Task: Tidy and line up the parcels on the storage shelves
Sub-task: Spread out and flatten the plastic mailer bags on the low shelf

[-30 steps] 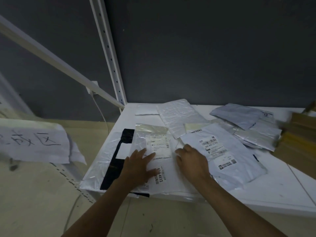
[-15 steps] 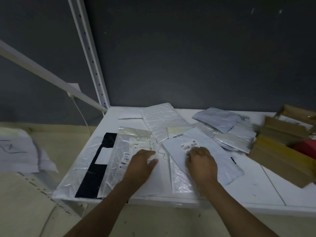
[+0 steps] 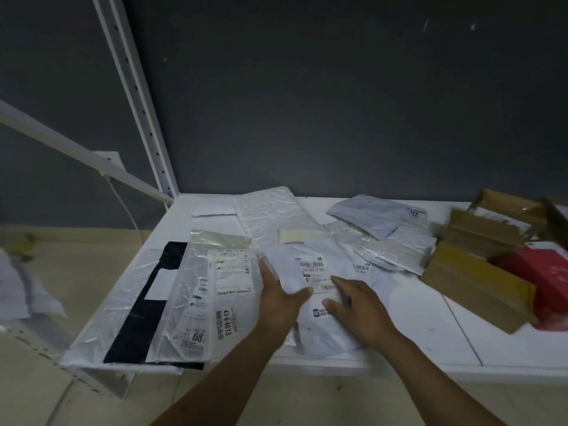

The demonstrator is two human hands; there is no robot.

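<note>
My left hand (image 3: 278, 298) pinched the near-left edge of the white mailer (image 3: 319, 250), thumb lying on top and fingers stretched along its side. My right hand (image 3: 358, 305) lay flat on the same mailer, just beside the left but not touching it. The mailer was smooth, soft plastic with a printed label, and it sat square to the front lip of the shelf (image 3: 415, 327), so I judged I was halfway through straightening this one.

Immediately left of my left hand lay a flat, glossy silver bag (image 3: 215, 290) with labels, and beyond it a clear bag (image 3: 138, 330) holding something black. Both ran roughly parallel, so that side looked lined up.

Beyond my fingertips a long crinkled foil bag (image 3: 270, 213) lay askew. Past my right hand a matte grey mailer (image 3: 365, 216) and some silver pouches (image 3: 396, 250) overlapped in a loose heap, which I judged were yet to be sorted. Far right stood stiff brown cardboard boxes (image 3: 473, 281) and a red box (image 3: 547, 272), slightly blurred
</note>
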